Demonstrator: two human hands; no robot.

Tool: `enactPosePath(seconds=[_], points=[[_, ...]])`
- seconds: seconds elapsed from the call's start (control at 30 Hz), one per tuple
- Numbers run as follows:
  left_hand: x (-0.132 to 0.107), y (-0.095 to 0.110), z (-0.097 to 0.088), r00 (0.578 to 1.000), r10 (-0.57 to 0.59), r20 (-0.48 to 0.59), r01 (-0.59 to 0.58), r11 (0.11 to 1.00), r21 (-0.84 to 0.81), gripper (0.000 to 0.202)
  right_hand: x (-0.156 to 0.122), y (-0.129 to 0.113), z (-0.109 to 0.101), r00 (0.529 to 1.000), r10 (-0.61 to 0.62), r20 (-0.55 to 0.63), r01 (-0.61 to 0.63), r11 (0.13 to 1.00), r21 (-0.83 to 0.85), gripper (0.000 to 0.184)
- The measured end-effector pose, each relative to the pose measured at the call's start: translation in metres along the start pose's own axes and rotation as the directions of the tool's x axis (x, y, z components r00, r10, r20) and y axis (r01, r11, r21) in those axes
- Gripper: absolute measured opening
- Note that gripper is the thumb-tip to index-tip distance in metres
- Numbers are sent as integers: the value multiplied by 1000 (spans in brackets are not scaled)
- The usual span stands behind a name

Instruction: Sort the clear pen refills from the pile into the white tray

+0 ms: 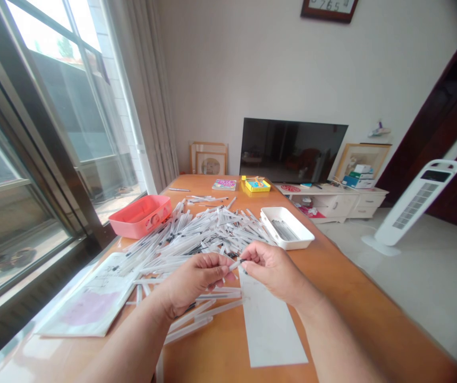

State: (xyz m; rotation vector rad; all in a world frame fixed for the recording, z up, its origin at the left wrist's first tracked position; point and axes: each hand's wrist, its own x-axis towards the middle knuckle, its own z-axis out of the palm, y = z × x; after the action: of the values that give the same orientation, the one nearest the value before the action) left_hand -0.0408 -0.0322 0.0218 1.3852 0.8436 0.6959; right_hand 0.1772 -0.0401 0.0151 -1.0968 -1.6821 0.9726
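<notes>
Centre of frame, just below the middle: my left hand (196, 281) and right hand (271, 270) meet over the orange-brown wooden table (356, 319).

Left hand: fingers curled in, thumb and forefinger pinched narrow on one end of a translucent white plastic pen (235, 264). Right hand: fingertips closed on the other end of the same pen. The pen lies nearly level between the two hands, off the table surface. A dark spot sits where the right fingertips meet it; possibly the tip or a cap, too small to tell.

Directly behind the hands, toward mid-frame: a loose heap of clear plastic pens with dark tips (196, 234), spread across the table, with some strays under my left wrist.

Right of the heap: a white rectangular plastic tray (292, 245) holding dark thin rods. Left of the heap, near the window: a pink plastic tub (141, 215).

Lower centre, under my right forearm: a long white paper sheet (272, 335), flat on the table. Lower left: a flat clear plastic bag with printed paper inside (93, 303).
</notes>
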Motion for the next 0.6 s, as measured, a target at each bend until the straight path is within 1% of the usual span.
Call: enactPosePath(seconds=[0.13,0.3,0.43,0.5,0.6], points=[[0,1,0,1000,-19,-2,19,1000,-3,27,0,-1,-1,999,29,23,-30,999,13,10],[0,1,1,997,-73,0,73,997,5,31,-2,-6,-2,996,66,63,-66,998,-1,13],[0,0,1,997,-77,2,77,997,11,31,-3,-9,-4,991,99,86,-99,995,-1,15],[1,0,1,997,-74,-3,74,997,18,31,-3,-9,-5,990,111,84,-113,993,22,15],[1,-1,0,998,-57,-2,57,998,23,31,-2,-7,-6,988,117,101,-128,986,104,16]])
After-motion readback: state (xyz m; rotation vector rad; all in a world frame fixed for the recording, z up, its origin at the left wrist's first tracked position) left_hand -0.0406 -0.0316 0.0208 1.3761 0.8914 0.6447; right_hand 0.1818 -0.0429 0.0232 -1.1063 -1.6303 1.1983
